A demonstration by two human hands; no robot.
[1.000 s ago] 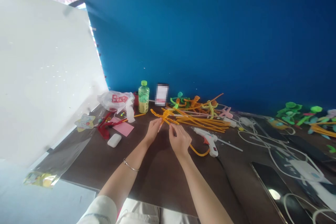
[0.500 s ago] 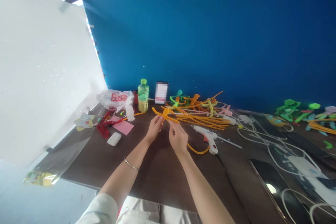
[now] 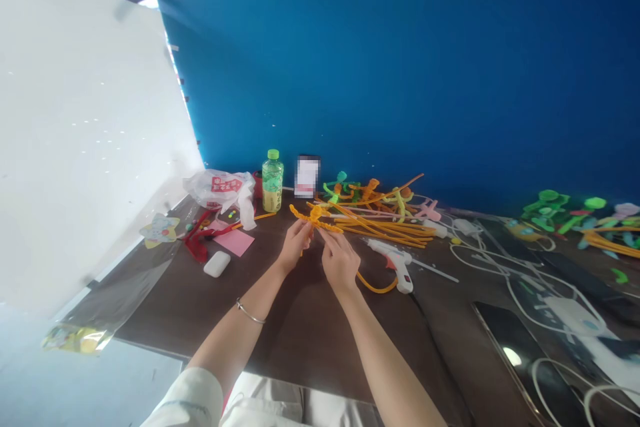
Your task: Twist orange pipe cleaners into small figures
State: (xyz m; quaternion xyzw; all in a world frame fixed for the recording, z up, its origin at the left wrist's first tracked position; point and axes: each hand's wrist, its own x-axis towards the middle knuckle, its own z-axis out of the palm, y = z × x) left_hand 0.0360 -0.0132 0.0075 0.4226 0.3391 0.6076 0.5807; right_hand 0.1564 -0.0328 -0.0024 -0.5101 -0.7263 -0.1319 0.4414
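Both my hands are raised over the dark brown table [image 3: 300, 320] and together hold a small figure of twisted orange pipe cleaner [image 3: 315, 217]. My left hand [image 3: 296, 245] pinches its middle from below. My right hand [image 3: 340, 260] grips the arm stretching to the right with its fingertips. Just beyond them lies a heap of straight orange pipe cleaners [image 3: 385, 230]. A white hot glue gun [image 3: 393, 263] rests to the right of my right hand, and a curved orange pipe cleaner [image 3: 373, 287] lies beside it.
Behind stand a green-capped plastic bottle [image 3: 273, 181] and a white plastic bag [image 3: 220, 190]. Pink paper [image 3: 234, 242] and a white case [image 3: 217, 264] lie left. White cables [image 3: 505, 273] and a black phone [image 3: 520, 367] lie right. A blue board [image 3: 400, 67] stands behind.
The view has shifted slightly, and the orange figure sits a little higher. My hands hold it as before, with my right fingertips now further along its right arm.
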